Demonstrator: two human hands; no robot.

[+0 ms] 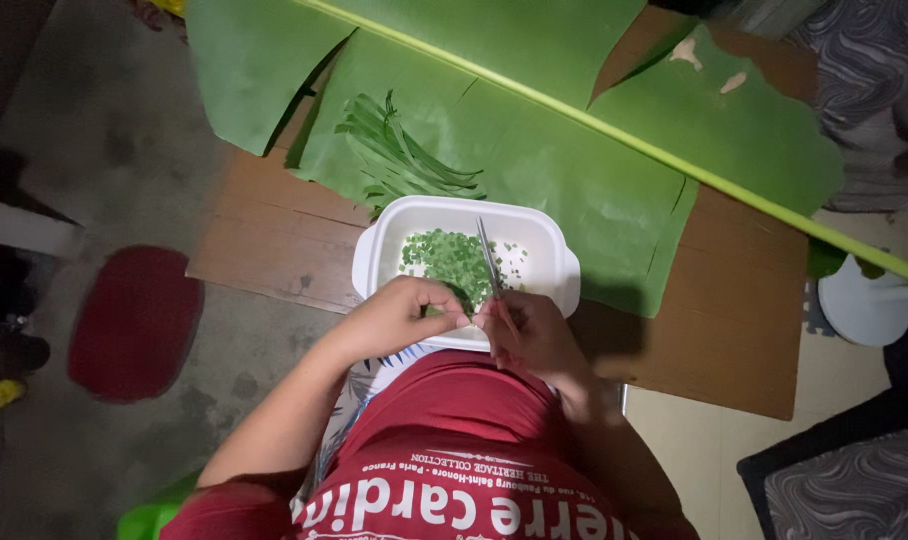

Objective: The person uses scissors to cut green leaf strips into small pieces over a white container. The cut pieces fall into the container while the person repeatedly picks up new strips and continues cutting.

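A white rectangular container (pixel 544 232) sits on a low wooden board, holding a heap of chopped green leaf bits (pixel 452 258). My left hand (pixel 399 312) pinches a small bundle of green leaves at the container's near edge. My right hand (pixel 534 335) grips a thin metal blade, knife or scissors (pixel 488 258), that points away over the chopped greens. A bunch of long uncut green leaves (pixel 399 155) lies just beyond the container on a large banana leaf (pixel 534 120).
The wooden board (pixel 734 330) rests on a concrete floor. A dark red oval mat (pixel 134 320) lies at left. A white round stand (pixel 859 300) is at right, with patterned dark fabric (pixel 854 490) at lower right.
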